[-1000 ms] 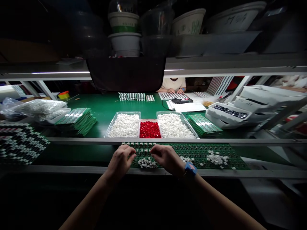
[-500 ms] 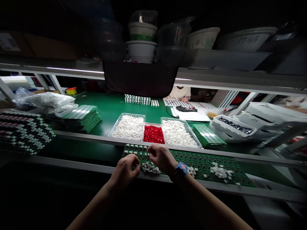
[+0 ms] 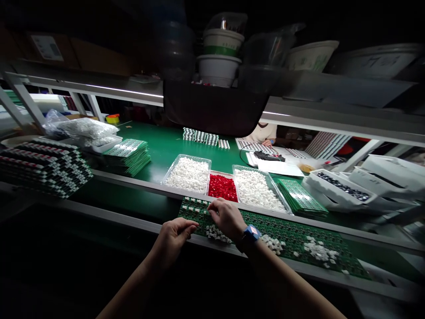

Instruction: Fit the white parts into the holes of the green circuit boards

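The left hand (image 3: 172,238) has its thumb and forefinger drawn together over the near left part of the green circuit boards (image 3: 292,228); whether a piece is pinched between the tips I cannot tell. The right hand (image 3: 229,219), a blue watch (image 3: 252,233) at its wrist, curls its fingers down over the same boards, a little farther back, and its grip is likewise too small to read. Just by them, short rows of white pieces (image 3: 192,205) stand on the boards' left end, and a loose pile (image 3: 216,233) lies between the hands on the near side. Two more piles of white pieces lie farther right on the boards. Behind, on the green counter (image 3: 159,137), a left tray (image 3: 172,167) and a right tray (image 3: 281,192), both clear and full of white pieces, flank a box of red pieces (image 3: 222,187). Bare board stacks sit to either side, with white bins (image 3: 323,190) beyond the right one. Across the counter, a person in a light top (image 3: 265,132) sits partly hidden.
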Available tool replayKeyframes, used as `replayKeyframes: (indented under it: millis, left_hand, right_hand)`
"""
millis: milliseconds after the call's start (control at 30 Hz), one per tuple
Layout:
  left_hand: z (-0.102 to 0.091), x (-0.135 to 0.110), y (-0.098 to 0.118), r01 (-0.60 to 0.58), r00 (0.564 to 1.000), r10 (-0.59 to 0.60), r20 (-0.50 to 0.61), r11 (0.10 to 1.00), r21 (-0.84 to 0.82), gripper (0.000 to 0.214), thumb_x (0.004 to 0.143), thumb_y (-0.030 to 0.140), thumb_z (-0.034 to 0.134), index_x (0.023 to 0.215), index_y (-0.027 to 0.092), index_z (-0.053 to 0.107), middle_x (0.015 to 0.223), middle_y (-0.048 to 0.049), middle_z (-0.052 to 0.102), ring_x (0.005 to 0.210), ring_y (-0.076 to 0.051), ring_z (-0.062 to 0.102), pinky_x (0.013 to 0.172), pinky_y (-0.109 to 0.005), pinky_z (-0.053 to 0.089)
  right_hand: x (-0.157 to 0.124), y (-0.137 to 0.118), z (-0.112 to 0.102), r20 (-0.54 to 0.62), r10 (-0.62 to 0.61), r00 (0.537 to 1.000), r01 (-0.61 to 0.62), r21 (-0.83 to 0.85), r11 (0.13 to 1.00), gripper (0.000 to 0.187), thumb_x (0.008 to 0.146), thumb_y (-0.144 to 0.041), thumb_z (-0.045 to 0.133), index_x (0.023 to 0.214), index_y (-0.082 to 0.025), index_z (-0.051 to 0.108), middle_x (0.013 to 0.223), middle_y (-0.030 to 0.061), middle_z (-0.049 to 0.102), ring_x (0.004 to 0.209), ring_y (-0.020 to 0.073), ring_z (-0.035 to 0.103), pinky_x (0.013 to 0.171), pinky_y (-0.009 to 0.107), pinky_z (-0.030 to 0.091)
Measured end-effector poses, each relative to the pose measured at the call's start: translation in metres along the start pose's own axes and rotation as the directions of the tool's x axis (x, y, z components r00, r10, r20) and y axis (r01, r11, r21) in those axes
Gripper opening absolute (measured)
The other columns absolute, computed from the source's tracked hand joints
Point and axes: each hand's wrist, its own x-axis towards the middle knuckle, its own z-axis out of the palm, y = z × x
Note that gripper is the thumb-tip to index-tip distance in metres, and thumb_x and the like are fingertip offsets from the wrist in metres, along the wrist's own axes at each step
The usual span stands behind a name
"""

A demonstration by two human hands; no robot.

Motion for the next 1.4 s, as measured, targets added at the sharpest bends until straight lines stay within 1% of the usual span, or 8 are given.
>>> replayKeyframes:
  millis: [133,233,400,500,733,933,1133,1400]
  left_hand:
    - [-0.003,-0.002,0.002,0.039,0.999,-0.039,-0.013,0.999,-0.016,0.024,0.08,0.03,0.061,0.094,0.016,0.074,0.086,-0.0077,0.073,0.077,-0.02,0.066,0.071,-0.027,0.051]
    - [-0.003,-0.002,0.003,0.073,0.997,-0.073,-0.003,0.996,-0.054,0.023,0.078,0.03,0.062,0.09,0.015,0.075,0.083,-0.0076,0.074,0.075,-0.02,0.066,0.069,-0.028,0.052]
    - [-0.002,-0.002,0.001,0.154,0.988,-0.156,0.004,0.975,-0.157,0.029,0.075,0.032,0.065,0.096,0.012,0.072,0.082,-0.0083,0.074,0.069,-0.019,0.067,0.067,-0.029,0.053]
    - [-0.001,-0.001,-0.002,0.149,0.989,-0.148,0.021,0.971,-0.186,0.025,0.074,0.03,0.065,0.089,0.012,0.073,0.077,-0.0078,0.074,0.069,-0.019,0.067,0.067,-0.028,0.053]
    - [-0.001,0.002,0.004,0.105,0.994,-0.105,-0.005,0.994,-0.034,0.022,0.074,0.031,0.066,0.086,0.015,0.075,0.081,-0.0075,0.075,0.077,-0.021,0.068,0.071,-0.028,0.053]
    - [-0.001,0.002,0.01,0.072,0.997,-0.071,-0.004,0.996,0.051,0.02,0.075,0.028,0.064,0.085,0.015,0.075,0.08,-0.0069,0.075,0.075,-0.021,0.069,0.072,-0.028,0.054]
    - [-0.001,0.001,0.011,0.068,0.998,-0.068,-0.002,0.995,0.073,0.02,0.076,0.027,0.062,0.087,0.015,0.075,0.082,-0.0073,0.076,0.076,-0.021,0.069,0.071,-0.027,0.053]
    - [-0.002,0.002,0.01,0.098,0.995,-0.098,0.009,0.995,0.036,0.021,0.076,0.029,0.063,0.086,0.015,0.074,0.079,-0.0064,0.075,0.074,-0.02,0.068,0.067,-0.026,0.053]
  right_hand:
    - [0.001,-0.005,-0.001,0.028,0.041,0.999,-0.038,-0.079,0.996,0.014,0.085,-0.021,0.055,0.087,-0.019,0.068,0.093,0.0041,0.064,0.079,0.0149,0.06,0.07,0.024,0.039]
    - [0.003,-0.008,-0.002,0.038,0.044,0.998,-0.04,-0.095,0.995,0.014,0.085,-0.021,0.055,0.087,-0.019,0.068,0.093,0.0045,0.064,0.08,0.0147,0.06,0.07,0.024,0.038]
    - [0.004,-0.009,-0.003,0.047,0.04,0.998,-0.035,-0.1,0.994,0.015,0.085,-0.021,0.054,0.087,-0.019,0.068,0.094,0.0047,0.064,0.08,0.015,0.06,0.069,0.024,0.038]
    - [0.005,-0.01,-0.004,0.063,0.037,0.997,-0.03,-0.115,0.993,0.015,0.085,-0.02,0.053,0.087,-0.018,0.068,0.094,0.005,0.064,0.08,0.0152,0.06,0.069,0.024,0.038]
    - [0.005,-0.012,-0.008,0.081,0.035,0.996,-0.023,-0.144,0.989,0.016,0.085,-0.02,0.053,0.087,-0.018,0.069,0.094,0.0063,0.064,0.08,0.0164,0.06,0.067,0.025,0.037]
    - [0.006,-0.008,-0.01,0.104,0.022,0.994,-0.01,-0.114,0.993,0.014,0.083,-0.019,0.054,0.084,-0.018,0.068,0.091,0.0058,0.065,0.082,0.017,0.06,0.07,0.025,0.038]
    - [0.007,-0.009,-0.007,0.091,0.024,0.996,-0.013,-0.115,0.993,0.014,0.084,-0.02,0.054,0.084,-0.018,0.068,0.092,0.0058,0.065,0.083,0.0164,0.059,0.071,0.025,0.038]
    - [0.006,-0.008,-0.009,0.085,0.028,0.996,-0.02,-0.096,0.995,0.012,0.083,-0.019,0.055,0.082,-0.018,0.067,0.089,0.0052,0.065,0.081,0.0158,0.059,0.07,0.025,0.038]
